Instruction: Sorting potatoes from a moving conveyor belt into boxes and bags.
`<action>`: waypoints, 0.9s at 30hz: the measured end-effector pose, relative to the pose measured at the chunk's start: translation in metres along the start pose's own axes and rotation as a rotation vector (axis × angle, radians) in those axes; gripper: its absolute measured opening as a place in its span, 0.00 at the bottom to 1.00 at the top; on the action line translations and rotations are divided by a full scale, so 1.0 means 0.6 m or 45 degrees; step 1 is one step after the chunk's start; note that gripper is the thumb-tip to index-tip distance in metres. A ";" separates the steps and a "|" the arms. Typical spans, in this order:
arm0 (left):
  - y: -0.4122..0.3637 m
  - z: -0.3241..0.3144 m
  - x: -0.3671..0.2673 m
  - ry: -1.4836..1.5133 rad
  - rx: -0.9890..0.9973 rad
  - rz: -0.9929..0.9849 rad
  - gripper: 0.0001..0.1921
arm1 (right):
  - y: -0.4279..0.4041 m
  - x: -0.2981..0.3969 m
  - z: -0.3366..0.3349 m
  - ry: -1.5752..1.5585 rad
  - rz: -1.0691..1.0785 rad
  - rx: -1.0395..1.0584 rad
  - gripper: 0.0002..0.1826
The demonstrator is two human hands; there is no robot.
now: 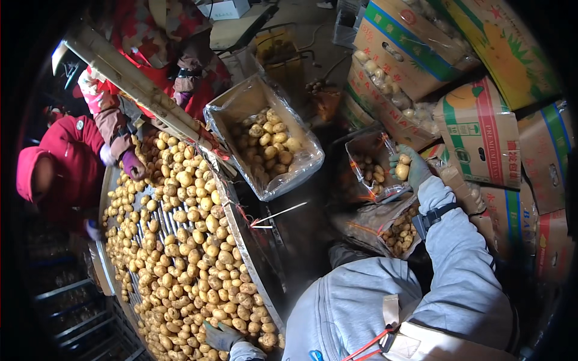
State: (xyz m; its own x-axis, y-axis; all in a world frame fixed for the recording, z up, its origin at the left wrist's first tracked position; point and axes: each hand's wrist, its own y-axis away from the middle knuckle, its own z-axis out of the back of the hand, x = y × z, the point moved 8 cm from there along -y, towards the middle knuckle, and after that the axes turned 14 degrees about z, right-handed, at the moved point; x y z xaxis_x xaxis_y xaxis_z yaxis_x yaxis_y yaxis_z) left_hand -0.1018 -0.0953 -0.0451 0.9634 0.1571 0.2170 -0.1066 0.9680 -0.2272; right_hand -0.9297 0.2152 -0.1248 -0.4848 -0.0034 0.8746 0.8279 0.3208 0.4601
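Observation:
Many potatoes (189, 252) lie spread over a slatted metal sorting table (246, 252). My left hand (222, 336), in a grey-green glove, rests among them at the bottom, its fingers apart on the potatoes; whether it grips one is not clear. Far to the right, my right hand (412, 169), gloved too, holds potatoes (403, 168) above the edge of a plastic-lined container (351, 155) that has potatoes inside. Just below that stands an open sack of potatoes (399, 234). A plastic-lined cardboard box (289, 106), partly filled with potatoes, stands beside the table.
Printed cardboard boxes (478, 135) are stacked at the right, some with bagged potatoes. A co-worker in a pink hooded jacket (72, 158) and another in red patterned clothing (144, 40) are across the table, gloved hands over it. A metal beam (135, 85) crosses the upper left. A yellow crate (277, 49) stands behind.

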 end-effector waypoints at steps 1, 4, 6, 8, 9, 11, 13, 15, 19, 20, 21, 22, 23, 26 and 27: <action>0.001 -0.003 0.001 -0.008 -0.005 0.003 0.30 | -0.001 0.000 -0.008 -0.038 -0.013 0.030 0.25; 0.004 -0.004 0.004 -0.003 -0.057 -0.006 0.30 | 0.002 0.009 -0.015 0.012 -0.051 0.047 0.25; 0.004 -0.012 0.009 -0.026 -0.020 0.020 0.30 | 0.014 0.010 0.007 0.157 -0.046 0.035 0.26; 0.003 -0.014 0.009 -0.006 -0.027 -0.003 0.30 | 0.040 -0.019 0.045 0.193 -0.177 0.088 0.25; 0.001 -0.022 0.013 -0.027 0.027 0.019 0.30 | 0.051 -0.035 0.064 0.197 -0.197 0.196 0.25; -0.001 -0.018 0.011 0.026 -0.045 -0.010 0.30 | 0.084 -0.094 0.112 0.143 -0.302 0.393 0.21; -0.006 -0.031 0.010 -0.026 0.006 0.019 0.30 | 0.123 -0.161 0.205 0.590 -0.521 0.417 0.13; -0.011 -0.030 0.022 0.138 0.039 0.158 0.30 | 0.094 -0.147 0.201 1.130 -0.099 0.831 0.12; -0.022 -0.034 0.022 -0.091 0.255 0.327 0.33 | 0.107 -0.067 0.017 1.058 0.161 1.122 0.15; -0.021 -0.041 0.025 -0.118 0.407 0.439 0.32 | 0.113 -0.063 -0.042 0.757 -0.228 0.927 0.16; -0.022 -0.012 0.005 -0.043 0.243 0.344 0.31 | 0.139 -0.050 -0.116 0.594 -0.423 0.857 0.18; -0.029 0.001 -0.012 -0.025 0.177 0.329 0.31 | 0.167 -0.022 -0.213 0.526 -0.313 1.005 0.20; -0.033 0.001 -0.021 0.052 0.230 0.384 0.29 | 0.200 -0.012 -0.295 0.583 -0.338 1.099 0.20; -0.047 -0.020 -0.043 0.165 0.520 0.580 0.32 | 0.304 -0.012 -0.517 0.613 -0.412 1.425 0.18; -0.052 -0.012 -0.055 0.193 0.442 0.571 0.34 | 0.341 -0.031 -0.580 0.608 -0.442 1.535 0.17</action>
State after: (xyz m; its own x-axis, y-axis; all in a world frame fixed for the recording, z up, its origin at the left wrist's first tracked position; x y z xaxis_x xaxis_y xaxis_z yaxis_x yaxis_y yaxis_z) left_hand -0.1283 -0.1323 -0.0516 0.8274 0.5609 0.0277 -0.5614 0.8250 0.0641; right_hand -0.6531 -0.0486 0.0064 -0.2677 -0.5027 0.8220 -0.1998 0.8635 0.4630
